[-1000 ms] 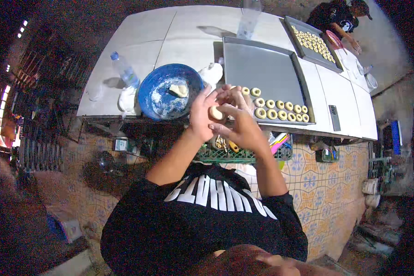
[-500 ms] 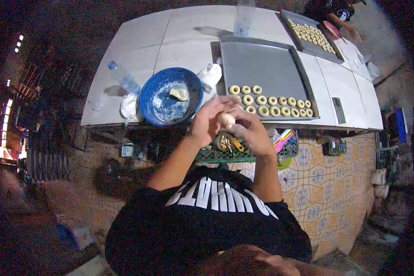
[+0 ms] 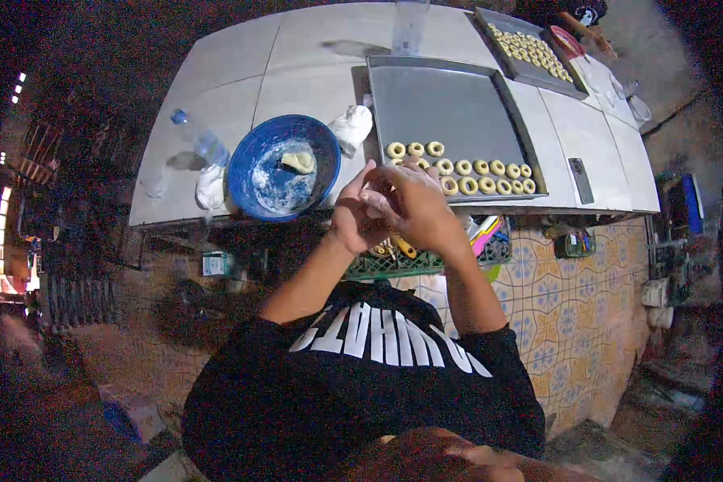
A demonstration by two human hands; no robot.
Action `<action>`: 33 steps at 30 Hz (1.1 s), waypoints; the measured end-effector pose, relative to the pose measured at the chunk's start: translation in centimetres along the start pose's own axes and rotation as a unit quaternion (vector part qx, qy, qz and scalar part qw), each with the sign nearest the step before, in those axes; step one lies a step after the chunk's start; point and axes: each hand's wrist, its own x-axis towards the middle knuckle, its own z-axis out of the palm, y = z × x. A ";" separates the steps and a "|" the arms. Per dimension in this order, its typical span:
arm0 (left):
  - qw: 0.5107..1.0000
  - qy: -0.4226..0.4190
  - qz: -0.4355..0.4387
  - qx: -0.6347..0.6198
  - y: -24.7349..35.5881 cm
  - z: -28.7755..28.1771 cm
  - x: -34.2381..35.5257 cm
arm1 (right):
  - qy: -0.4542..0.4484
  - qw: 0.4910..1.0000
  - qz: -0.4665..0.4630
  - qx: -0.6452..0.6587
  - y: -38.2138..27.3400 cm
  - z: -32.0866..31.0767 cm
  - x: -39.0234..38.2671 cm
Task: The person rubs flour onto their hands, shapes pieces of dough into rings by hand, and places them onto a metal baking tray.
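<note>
My left hand point(image 3: 353, 215) and my right hand point(image 3: 420, 210) are cupped together just off the table's front edge, fingers curled in. Between them they keep a small ball of dough, now almost wholly hidden by the fingers. Right behind my hands lies a large metal tray point(image 3: 438, 100) with rows of dough rings point(image 3: 468, 185) along its near side. To the left, a blue bowl point(image 3: 239, 173) is dusted with flour and contains a lump of dough point(image 3: 298, 162).
A second tray point(image 3: 530, 55) of dough rings lies at the far right, near another person's hand point(image 3: 603, 44). Clear bottles point(image 3: 209, 147) and white cloth-like bundles point(image 3: 351, 128) flank the bowl. A phone point(image 3: 581, 181) rests at right. Below the edge is a green crate point(image 3: 426, 265).
My right hand has turned and folded over the left, covering the dough ball that showed between the fingers. The whole view has shifted slightly.
</note>
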 end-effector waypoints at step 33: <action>0.962 0.178 0.135 0.156 1.3 2.2 0.0 | 0.066 0.996 -0.065 -0.016 2.2 0.0 1.8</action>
